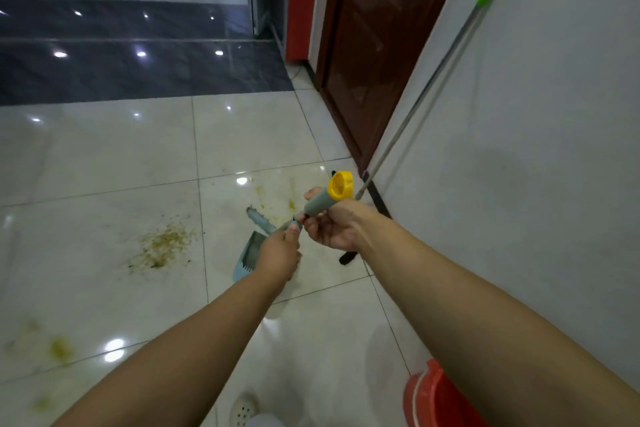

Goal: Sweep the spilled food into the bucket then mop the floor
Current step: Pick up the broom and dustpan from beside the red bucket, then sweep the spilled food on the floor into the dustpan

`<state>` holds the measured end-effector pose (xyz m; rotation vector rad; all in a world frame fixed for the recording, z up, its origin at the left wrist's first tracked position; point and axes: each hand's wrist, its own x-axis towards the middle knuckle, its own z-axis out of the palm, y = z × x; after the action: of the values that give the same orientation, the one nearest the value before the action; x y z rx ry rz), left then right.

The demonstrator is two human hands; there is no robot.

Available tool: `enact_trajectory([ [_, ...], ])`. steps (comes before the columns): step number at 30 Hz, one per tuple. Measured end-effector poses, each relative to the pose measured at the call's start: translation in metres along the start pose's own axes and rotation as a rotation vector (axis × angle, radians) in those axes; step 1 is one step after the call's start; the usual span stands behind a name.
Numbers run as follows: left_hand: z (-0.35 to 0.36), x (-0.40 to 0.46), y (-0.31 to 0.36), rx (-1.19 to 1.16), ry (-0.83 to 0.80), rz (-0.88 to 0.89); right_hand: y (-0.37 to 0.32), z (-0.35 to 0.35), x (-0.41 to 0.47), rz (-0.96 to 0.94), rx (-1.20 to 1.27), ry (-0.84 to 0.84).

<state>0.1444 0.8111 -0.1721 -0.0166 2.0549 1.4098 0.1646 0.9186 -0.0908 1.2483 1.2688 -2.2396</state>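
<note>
While the right hand [332, 229] grips the broom [320, 203] by its grey handle below the yellow cap, the left hand [278, 253] pinches a thinner shaft just beside it, probably the dustpan [247, 255] handle. Both tools look light, stiff plastic; hold them high on the handles. Crumbs [162, 246] lie on the floor [104, 156] to the left, smears near the broom head. The bucket [433, 395] stands by the right forearm, and the mop [446, 62] leans on the wall.

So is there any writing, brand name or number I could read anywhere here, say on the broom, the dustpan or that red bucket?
None can be read.
Broom handle with its yellow cap: no print shows.
Dustpan: plain, partly hidden by the left hand.
Red bucket: no label shows on the part in view.
Mop pole: no marking shows.
</note>
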Motion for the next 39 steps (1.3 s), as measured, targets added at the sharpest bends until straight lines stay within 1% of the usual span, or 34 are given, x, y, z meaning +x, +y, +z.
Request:
enact_trajectory([
  [3,-0.050,0.017,-0.008,-0.004,0.073,-0.039,0.010,0.056,0.024,-0.032,-0.110,-0.031],
  [5,-0.082,0.030,-0.016,-0.046,0.119,-0.111,0.014,0.092,0.038,-0.064,-0.141,-0.046],
  [7,-0.117,0.038,-0.026,-0.102,0.181,-0.179,0.017,0.121,0.050,-0.066,-0.074,-0.082],
  [9,-0.154,0.044,-0.038,-0.197,0.247,-0.189,0.015,0.142,0.063,-0.049,-0.013,-0.116],
  [12,-0.209,0.042,-0.051,-0.347,0.355,-0.226,0.011,0.169,0.074,0.043,-0.020,-0.146],
  [15,-0.255,0.036,-0.059,-0.428,0.459,-0.218,0.011,0.196,0.079,0.125,-0.106,-0.073],
  [19,-0.305,0.028,-0.076,-0.465,0.610,-0.218,0.023,0.226,0.100,0.189,-0.066,0.013],
  [20,-0.315,0.026,-0.080,-0.470,0.645,-0.217,0.028,0.233,0.106,0.209,-0.078,0.010],
  [24,-0.343,0.016,-0.090,-0.469,0.791,-0.198,0.048,0.252,0.127,0.331,-0.225,-0.080],
  [28,-0.364,0.009,-0.102,-0.480,0.929,-0.197,0.069,0.267,0.164,0.467,-0.420,-0.091],
  [31,-0.379,0.010,-0.111,-0.490,1.029,-0.202,0.084,0.279,0.188,0.563,-0.548,-0.159],
  [34,-0.390,0.016,-0.118,-0.513,1.138,-0.243,0.092,0.290,0.210,0.643,-0.690,-0.237],
  [39,-0.397,0.031,-0.125,-0.475,1.311,-0.316,0.105,0.298,0.252,0.779,-0.999,-0.364],
])
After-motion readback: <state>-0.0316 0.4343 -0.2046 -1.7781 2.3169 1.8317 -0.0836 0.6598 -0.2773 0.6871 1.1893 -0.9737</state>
